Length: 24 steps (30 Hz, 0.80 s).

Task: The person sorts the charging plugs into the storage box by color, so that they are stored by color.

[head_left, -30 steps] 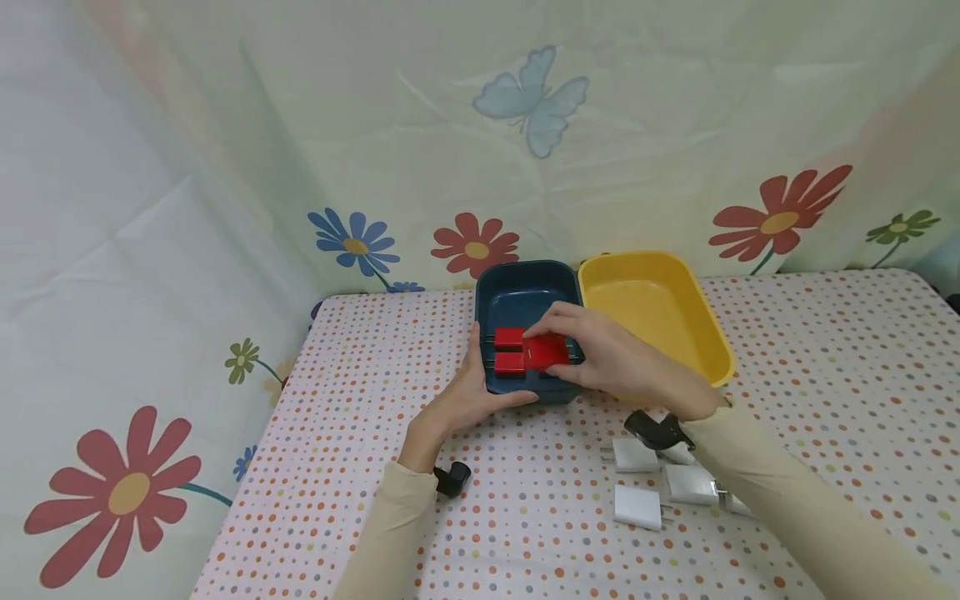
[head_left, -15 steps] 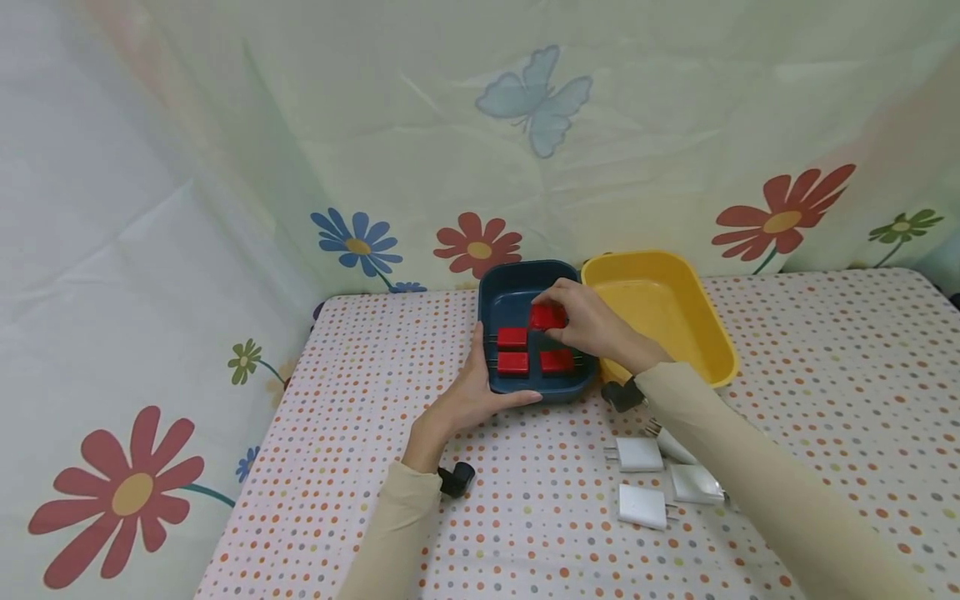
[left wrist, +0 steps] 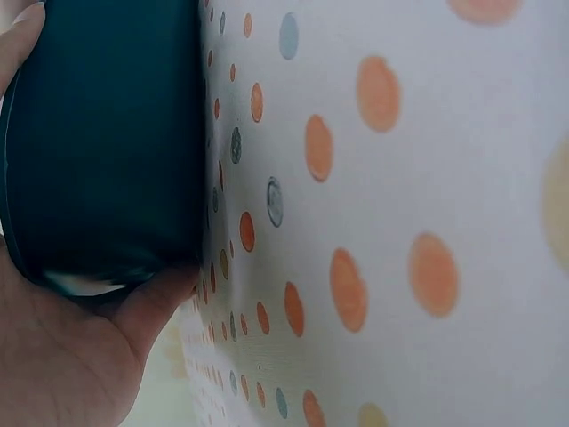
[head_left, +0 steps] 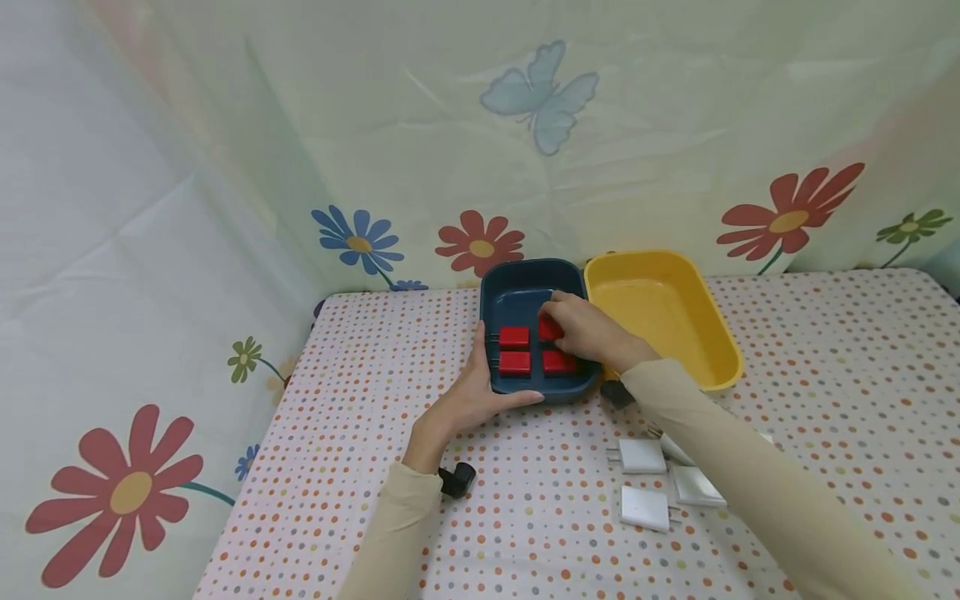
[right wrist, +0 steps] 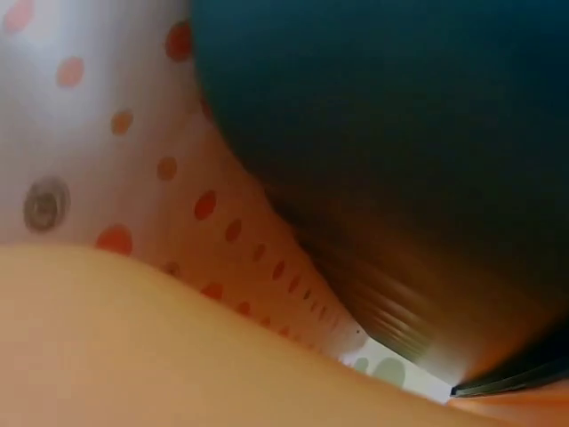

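Several red charger plugs lie in a dark blue tray (head_left: 533, 271). Two of them, an upper left plug (head_left: 513, 337) and a lower left plug (head_left: 515, 362), have prongs pointing left. My left hand (head_left: 476, 392) spans the tray's near left corner, fingers straight along the left wall and thumb along the front; the left wrist view shows its thumb (left wrist: 158, 307) touching the wall. Inside the tray, my right hand (head_left: 588, 329) pinches another red charger plug (head_left: 550, 327), partly hidden by the fingers, behind a lower right plug (head_left: 558, 362).
A yellow tray (head_left: 720, 342) stands against the blue one on the right. White charger plugs lie on the dotted cloth, among them one white plug (head_left: 641, 457) and a nearer white plug (head_left: 645, 508); the right forearm partly covers others. A printed curtain (head_left: 637, 167) hangs behind.
My right hand has moved a red plug back and down into the tray, behind the lower right plug, which has come into view. My left hand stays at the tray's corner.
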Each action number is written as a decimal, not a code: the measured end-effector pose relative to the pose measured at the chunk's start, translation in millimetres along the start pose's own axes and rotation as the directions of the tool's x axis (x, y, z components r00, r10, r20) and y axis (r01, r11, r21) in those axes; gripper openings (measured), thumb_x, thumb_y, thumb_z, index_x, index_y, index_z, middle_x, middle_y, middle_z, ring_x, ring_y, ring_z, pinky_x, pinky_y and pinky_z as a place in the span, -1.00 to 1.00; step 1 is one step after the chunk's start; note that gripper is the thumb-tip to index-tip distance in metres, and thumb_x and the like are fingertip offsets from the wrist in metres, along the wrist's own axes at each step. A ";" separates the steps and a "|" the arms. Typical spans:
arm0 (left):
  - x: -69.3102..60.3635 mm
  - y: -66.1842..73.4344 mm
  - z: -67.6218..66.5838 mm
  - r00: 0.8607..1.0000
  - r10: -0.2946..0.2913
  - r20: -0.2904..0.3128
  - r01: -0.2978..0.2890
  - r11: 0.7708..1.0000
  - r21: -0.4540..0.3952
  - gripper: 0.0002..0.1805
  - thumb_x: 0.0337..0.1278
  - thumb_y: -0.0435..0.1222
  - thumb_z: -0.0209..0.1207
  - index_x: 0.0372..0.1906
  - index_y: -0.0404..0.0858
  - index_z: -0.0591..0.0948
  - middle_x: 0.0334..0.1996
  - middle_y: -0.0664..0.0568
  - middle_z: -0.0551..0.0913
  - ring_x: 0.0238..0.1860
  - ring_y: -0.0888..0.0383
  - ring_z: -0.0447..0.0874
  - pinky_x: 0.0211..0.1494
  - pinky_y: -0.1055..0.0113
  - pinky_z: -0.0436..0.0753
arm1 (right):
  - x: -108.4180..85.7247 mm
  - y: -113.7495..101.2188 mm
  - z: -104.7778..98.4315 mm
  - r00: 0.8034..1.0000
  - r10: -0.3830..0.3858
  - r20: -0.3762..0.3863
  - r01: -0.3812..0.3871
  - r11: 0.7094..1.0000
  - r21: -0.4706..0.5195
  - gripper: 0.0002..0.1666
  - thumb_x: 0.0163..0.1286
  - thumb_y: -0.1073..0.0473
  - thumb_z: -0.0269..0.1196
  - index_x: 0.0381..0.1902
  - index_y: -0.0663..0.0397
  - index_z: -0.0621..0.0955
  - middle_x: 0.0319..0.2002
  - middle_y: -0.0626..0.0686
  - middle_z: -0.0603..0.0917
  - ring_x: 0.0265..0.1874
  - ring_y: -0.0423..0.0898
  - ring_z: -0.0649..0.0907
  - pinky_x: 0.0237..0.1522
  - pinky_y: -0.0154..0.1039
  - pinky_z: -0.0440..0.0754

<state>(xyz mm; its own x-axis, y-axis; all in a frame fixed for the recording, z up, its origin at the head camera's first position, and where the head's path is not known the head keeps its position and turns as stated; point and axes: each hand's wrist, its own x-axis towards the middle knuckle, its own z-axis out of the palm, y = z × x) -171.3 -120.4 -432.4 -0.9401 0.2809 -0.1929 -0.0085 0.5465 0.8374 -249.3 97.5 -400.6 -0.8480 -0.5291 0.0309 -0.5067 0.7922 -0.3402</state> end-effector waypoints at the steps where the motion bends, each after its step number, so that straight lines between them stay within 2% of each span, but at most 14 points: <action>1: 0.4 -0.5 -0.2 1.000 0.003 0.000 -0.003 1.000 0.000 0.47 0.13 0.06 0.50 0.68 0.01 -0.48 0.71 0.01 -0.15 0.66 -0.05 -0.11 0.60 -0.15 0.19 | 0.6 0.4 0.7 1.000 -0.013 0.001 0.013 1.000 -0.016 -0.53 0.25 0.41 0.49 0.11 0.43 0.64 -0.04 0.29 0.61 -0.06 0.15 0.61 0.07 0.02 0.71; 5: 1.1 -1.2 -0.9 1.000 0.007 -0.001 -0.007 1.000 0.006 0.47 0.13 0.07 0.50 0.68 0.01 -0.48 0.71 0.01 -0.15 0.67 -0.04 -0.12 0.61 -0.15 0.18 | 4.9 1.0 2.7 0.999 -0.038 0.037 0.039 0.998 -0.053 -0.54 0.25 0.44 0.48 0.10 0.44 0.65 -0.09 0.27 0.61 -0.10 0.13 0.61 0.04 0.00 0.71; 9: 1.0 -2.3 0.4 1.000 0.001 -0.003 -0.001 1.000 0.010 0.47 0.13 0.07 0.50 0.68 -0.01 -0.47 0.71 0.00 -0.16 0.67 -0.05 -0.12 0.60 -0.15 0.18 | 7.9 0.4 4.3 0.997 -0.016 0.079 0.021 0.998 -0.061 -0.52 0.24 0.43 0.48 0.12 0.44 0.65 -0.09 0.28 0.61 -0.12 0.12 0.63 0.02 -0.03 0.73; 13: 1.0 -2.4 0.4 1.000 0.001 -0.007 -0.001 1.000 0.013 0.47 0.12 0.08 0.50 0.68 -0.01 -0.47 0.71 0.01 -0.16 0.67 -0.05 -0.13 0.60 -0.15 0.18 | 9.5 0.4 4.2 0.996 0.013 0.088 -0.007 0.998 -0.061 -0.51 0.24 0.42 0.49 0.13 0.43 0.66 -0.08 0.28 0.62 -0.11 0.12 0.63 0.03 -0.03 0.74; 24: -0.1 -2.6 0.4 1.000 0.009 -0.004 -0.009 1.000 0.007 0.47 0.13 0.05 0.51 0.68 -0.01 -0.47 0.71 0.03 -0.18 0.68 -0.03 -0.14 0.61 -0.14 0.16 | 12.0 -1.0 4.3 0.992 0.029 0.123 -0.019 0.996 -0.082 -0.54 0.25 0.46 0.46 0.11 0.43 0.67 -0.08 0.28 0.62 -0.10 0.12 0.63 0.04 -0.03 0.73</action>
<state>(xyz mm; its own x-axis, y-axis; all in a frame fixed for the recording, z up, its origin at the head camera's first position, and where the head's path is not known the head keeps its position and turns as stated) -171.0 -121.5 -434.7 -0.9417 0.2822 -0.1834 0.0020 0.5496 0.8354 -258.3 89.1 -404.0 -0.8366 -0.5394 -0.0952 -0.5015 0.8242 -0.2628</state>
